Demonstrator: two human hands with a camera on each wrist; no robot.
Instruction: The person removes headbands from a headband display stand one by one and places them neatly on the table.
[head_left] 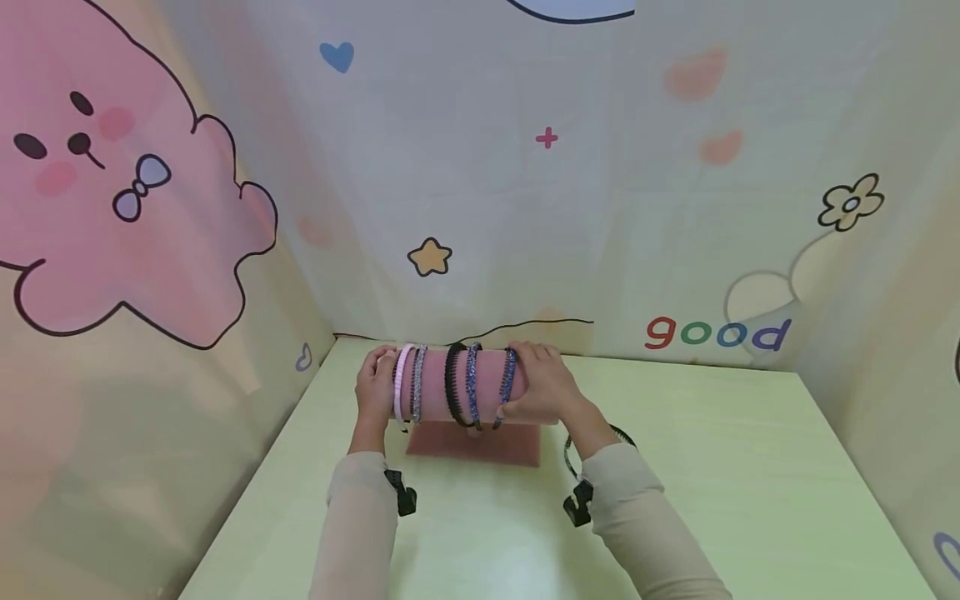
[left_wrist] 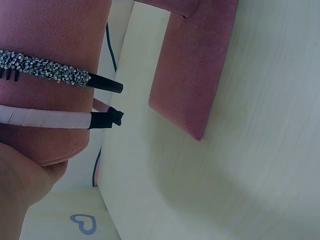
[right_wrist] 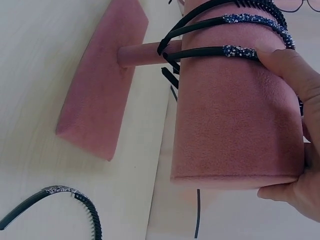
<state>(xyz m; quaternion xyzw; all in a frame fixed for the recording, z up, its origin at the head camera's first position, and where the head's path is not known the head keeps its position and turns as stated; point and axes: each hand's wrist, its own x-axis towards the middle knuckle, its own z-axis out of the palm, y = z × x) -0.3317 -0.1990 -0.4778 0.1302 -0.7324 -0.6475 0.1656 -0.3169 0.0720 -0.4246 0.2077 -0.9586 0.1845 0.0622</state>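
Observation:
A pink velvet headband stand (head_left: 435, 392) has a horizontal roll on a short post above a flat base. Several headbands sit over the roll: a pale pink wrapped one (left_wrist: 45, 117), a silver glittery one (left_wrist: 55, 71), a black toothed one (head_left: 453, 385) and two with blue glitter. My left hand (head_left: 375, 383) grips the roll's left end beside the pale pink headband; its fingertips are partly hidden. My right hand (head_left: 546, 385) is around the right end, its thumb and a finger against the rightmost blue glittery headband (right_wrist: 240, 51).
Another dark headband with glitter (right_wrist: 62, 190) lies on the pale table (head_left: 720, 467), right of the stand and partly behind my right wrist in the head view. A printed cloth backdrop (head_left: 480, 192) rises behind and at both sides.

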